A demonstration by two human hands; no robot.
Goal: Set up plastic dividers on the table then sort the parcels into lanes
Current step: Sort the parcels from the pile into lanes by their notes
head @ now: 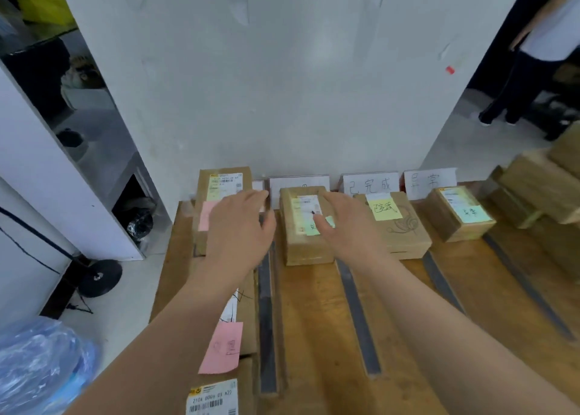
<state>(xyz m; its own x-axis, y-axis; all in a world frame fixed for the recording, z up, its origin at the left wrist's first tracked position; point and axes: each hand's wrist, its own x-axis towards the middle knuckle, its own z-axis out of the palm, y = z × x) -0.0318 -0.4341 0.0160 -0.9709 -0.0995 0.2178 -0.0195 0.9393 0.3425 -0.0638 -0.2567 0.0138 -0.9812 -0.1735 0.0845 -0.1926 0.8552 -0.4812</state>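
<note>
Grey plastic dividers [267, 317] lie lengthwise on the wooden table [317, 336], splitting it into lanes. A brown parcel with a green note [303, 245] sits in the second lane. My left hand [240, 229] hovers open just left of it, above a parcel with a pink note [219, 179]. To the right of the green-note parcel my right hand [348, 229] is open with spread fingers, beside it and over the edge of a parcel with a yellow note [405, 229]. A smaller parcel [461, 216] sits in the fourth lane. Neither hand holds anything.
White lane label cards [370, 183] stand against the white wall at the back. More parcels with a pink note [226, 345] lie in the near left lane. Stacked boxes [546, 182] sit at the right. A blue plastic bag [40, 364] lies on the floor at left; a person stands far right.
</note>
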